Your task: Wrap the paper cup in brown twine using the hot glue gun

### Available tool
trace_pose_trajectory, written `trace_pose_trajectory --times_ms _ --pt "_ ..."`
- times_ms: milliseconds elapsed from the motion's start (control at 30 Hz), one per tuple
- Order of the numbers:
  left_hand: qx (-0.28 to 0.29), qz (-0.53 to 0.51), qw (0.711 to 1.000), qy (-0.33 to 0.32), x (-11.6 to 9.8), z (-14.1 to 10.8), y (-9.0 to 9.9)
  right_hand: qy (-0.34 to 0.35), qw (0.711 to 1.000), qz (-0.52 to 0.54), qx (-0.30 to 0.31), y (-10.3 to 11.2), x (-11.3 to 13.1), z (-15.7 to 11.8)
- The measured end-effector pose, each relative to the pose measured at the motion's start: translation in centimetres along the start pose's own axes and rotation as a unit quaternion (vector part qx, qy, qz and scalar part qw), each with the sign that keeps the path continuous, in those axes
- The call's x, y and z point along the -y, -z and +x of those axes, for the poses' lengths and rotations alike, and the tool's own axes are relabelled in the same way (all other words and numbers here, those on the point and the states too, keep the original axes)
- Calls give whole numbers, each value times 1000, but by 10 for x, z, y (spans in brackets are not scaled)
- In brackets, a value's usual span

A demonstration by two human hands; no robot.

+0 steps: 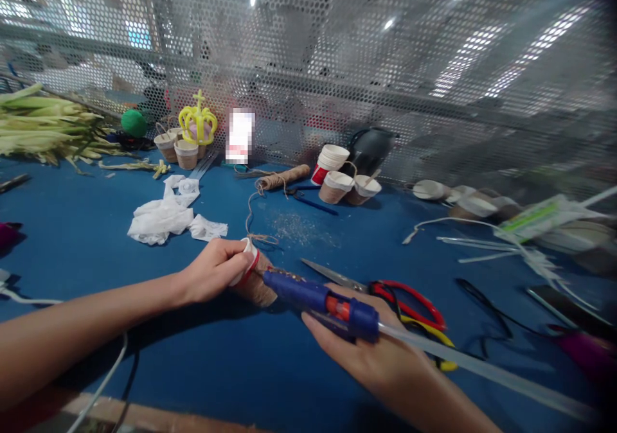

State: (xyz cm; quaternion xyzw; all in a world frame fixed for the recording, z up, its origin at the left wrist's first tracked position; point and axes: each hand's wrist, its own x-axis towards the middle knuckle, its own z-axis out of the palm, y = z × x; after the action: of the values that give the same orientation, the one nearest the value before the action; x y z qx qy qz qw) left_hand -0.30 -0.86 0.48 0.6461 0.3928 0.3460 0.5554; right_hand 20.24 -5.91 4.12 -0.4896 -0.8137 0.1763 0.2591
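Observation:
My left hand (216,269) grips the rim of a paper cup (258,282) that lies tilted on its side. The cup has a white lip, a red band and brown twine wound round its body. A loose strand of twine (250,211) runs from beside the cup to a twine roll (284,177). In my right hand (371,336) is a blue glue gun (308,291), its nozzle at the twine-wrapped side of the cup; whether it touches cannot be made out. A long clear glue stick (472,362) sticks out of the gun's back end.
Scissors with red handles (409,301) and a yellow-handled tool (434,336) lie by my right hand. White tissue (161,218), twine-wrapped cups (335,187), a yellow crown (197,124) and corn husks (43,124) stand farther back. Glue sticks (482,247) lie at right. A perforated metal screen (289,47) bounds the blue table.

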Motion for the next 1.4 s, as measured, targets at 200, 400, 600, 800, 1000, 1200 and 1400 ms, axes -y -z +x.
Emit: trace_pose_trajectory --times_ms 200,400,600,800,1000,1200,1400 --pt "-9 -3 1000 18 -1 2 -1 -23 999 30 1 -3 -1 -2" --pt "-31 9 999 27 0 2 -1 -140 983 103 59 10 -11 1" --pt "-48 4 999 19 4 1 -1 -207 929 306 12 38 -32 23" --pt "-18 -7 999 -26 4 0 -1 -321 890 308 -98 49 -72 63" --pt "7 11 999 -46 2 -4 -2 -388 890 233 -61 29 -113 91" --pt "13 27 998 -48 1 -6 -3 -404 907 117 -16 12 -128 103" --pt "16 62 995 -72 3 -6 -3 -352 936 -12 -20 18 -106 104"
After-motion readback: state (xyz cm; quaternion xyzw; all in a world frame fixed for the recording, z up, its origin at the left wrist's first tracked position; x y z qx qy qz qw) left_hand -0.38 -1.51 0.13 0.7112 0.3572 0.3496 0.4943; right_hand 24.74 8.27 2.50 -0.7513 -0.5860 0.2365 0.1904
